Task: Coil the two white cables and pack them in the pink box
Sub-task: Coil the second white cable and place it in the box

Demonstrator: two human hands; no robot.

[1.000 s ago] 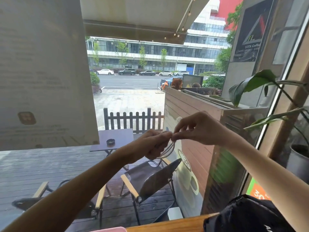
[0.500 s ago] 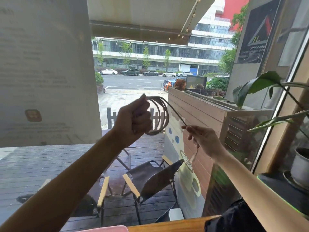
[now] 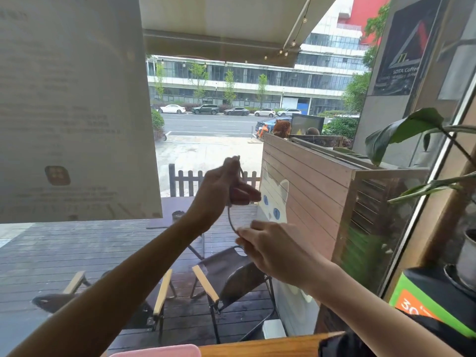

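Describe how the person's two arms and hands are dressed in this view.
Both forearms are bare right up to the frame's edge: no sleeves or cuffs show. The left hand and right hand wear no gloves, and no watch, bracelet or ring is visible on either wrist or on the fingers that show. Some motion blur softens the fingertips, so fine details there cannot be made out.

Pink flat box edge [image 3: 157,351]; orange-brown wooden tabletop [image 3: 257,346]; white painted cat with blue eyes [image 3: 274,202] on brown slatted wooden panel [image 3: 309,181]
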